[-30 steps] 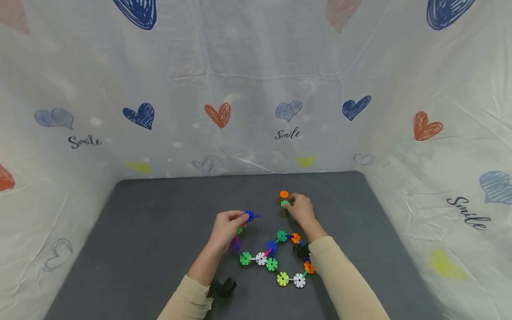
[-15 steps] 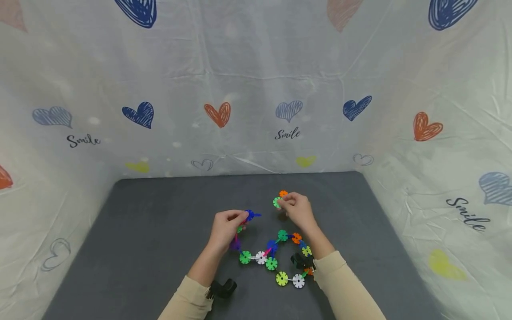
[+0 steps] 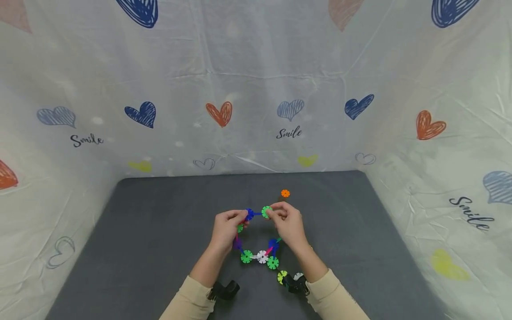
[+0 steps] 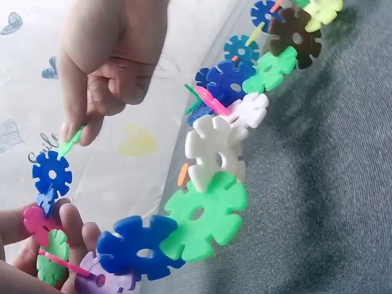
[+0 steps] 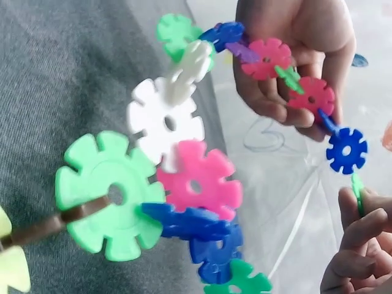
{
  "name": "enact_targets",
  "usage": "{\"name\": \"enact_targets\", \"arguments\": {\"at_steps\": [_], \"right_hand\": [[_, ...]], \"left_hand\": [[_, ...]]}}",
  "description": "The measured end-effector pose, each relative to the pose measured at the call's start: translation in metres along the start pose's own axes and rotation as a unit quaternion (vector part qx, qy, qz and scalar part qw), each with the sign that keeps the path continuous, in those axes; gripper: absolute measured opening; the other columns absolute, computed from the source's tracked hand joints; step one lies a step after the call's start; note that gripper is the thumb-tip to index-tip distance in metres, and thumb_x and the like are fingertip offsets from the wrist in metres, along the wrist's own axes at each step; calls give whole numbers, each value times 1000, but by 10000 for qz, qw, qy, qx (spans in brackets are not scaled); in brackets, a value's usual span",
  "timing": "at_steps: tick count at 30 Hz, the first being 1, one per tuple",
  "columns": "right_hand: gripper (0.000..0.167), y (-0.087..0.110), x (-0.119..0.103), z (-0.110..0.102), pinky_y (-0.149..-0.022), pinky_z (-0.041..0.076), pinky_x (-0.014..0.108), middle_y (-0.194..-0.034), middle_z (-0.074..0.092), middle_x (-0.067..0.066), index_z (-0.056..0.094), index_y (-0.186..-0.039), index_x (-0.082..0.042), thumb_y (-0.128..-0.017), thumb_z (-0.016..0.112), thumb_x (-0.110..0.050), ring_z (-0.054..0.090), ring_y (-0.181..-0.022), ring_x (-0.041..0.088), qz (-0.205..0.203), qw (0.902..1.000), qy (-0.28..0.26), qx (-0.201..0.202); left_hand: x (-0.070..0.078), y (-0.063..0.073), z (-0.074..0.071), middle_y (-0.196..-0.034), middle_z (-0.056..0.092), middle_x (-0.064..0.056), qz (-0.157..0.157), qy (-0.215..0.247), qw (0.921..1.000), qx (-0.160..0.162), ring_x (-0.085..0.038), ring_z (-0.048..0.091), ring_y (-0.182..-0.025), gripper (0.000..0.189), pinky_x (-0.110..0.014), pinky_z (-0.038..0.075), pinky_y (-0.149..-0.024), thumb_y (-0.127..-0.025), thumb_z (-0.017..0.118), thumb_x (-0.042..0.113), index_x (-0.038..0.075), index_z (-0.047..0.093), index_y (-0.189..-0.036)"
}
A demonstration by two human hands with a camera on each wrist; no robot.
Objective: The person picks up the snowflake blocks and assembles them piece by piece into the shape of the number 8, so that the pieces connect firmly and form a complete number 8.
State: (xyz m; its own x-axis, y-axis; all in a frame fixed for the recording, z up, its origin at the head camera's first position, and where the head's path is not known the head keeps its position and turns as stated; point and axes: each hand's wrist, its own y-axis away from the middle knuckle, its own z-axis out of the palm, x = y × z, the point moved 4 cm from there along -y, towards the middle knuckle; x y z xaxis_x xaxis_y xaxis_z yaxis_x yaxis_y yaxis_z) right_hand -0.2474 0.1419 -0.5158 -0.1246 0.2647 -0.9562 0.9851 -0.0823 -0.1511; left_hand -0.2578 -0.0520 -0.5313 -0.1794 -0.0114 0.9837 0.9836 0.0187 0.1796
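Note:
My left hand (image 3: 228,229) pinches one end of a chain of slotted snowflake discs, close to a blue disc (image 5: 346,150). A green snowflake disc (image 3: 266,212) is pinched between the right hand's (image 3: 289,224) thumb and fingers. In the left wrist view, that green disc (image 4: 70,142) is seen edge-on, right at the rim of the blue disc (image 4: 51,174). Pink, green and purple discs hang below the left fingers. From there the chain curves through a white disc (image 3: 262,256) toward a second loop, partly hidden by my right arm.
A single orange snowflake disc (image 3: 285,193) lies on the dark grey table (image 3: 168,222) behind the right hand. Yellow-green discs (image 3: 282,277) sit by the right wrist's black camera (image 3: 295,284). A white curtain printed with hearts stands behind the table.
My right hand has picked the green disc up from beside the orange one and brought it left and nearer, to the blue disc at the chain's end. The left hand stays put.

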Motion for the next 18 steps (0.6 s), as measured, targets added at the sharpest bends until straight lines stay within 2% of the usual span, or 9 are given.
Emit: {"name": "enact_targets", "arguments": {"at_steps": [4,9,14,18], "right_hand": [[8,2,1,0,-44,35,22,-73,72,10,72,-97,-11,-94,73,-18,47,-46,10,-94,9999,-77,117],[16,6,4,2,-47,41,23,-76,73,10,71,-98,-7,-93,75,-21,57,-54,12,-24,9984,-371,418],[14,11,4,2,-55,48,22,-71,69,4,67,-100,1,-95,71,-11,61,-59,16,134,9947,-886,496],[8,15,0,-1,-49,41,21,-68,67,-1,65,-99,4,-95,68,-2,61,-59,19,-146,9932,-1098,352]], "left_hand": [[3,1,-1,-82,74,-11,1,-30,10000,-14,-23,70,-79,26,-43,59,-81,-95,73,24,-2,77,-97],[1,3,-1,-86,75,-13,250,16,9997,29,-23,70,-82,25,-36,58,-79,-95,72,22,-2,77,-101],[-1,5,2,-89,75,-14,644,82,9979,28,-25,68,-85,21,-29,56,-75,-94,72,17,-2,78,-103],[2,8,2,-89,76,-14,831,77,9965,52,-26,69,-85,20,-29,56,-74,-93,74,15,-1,78,-102]]}}
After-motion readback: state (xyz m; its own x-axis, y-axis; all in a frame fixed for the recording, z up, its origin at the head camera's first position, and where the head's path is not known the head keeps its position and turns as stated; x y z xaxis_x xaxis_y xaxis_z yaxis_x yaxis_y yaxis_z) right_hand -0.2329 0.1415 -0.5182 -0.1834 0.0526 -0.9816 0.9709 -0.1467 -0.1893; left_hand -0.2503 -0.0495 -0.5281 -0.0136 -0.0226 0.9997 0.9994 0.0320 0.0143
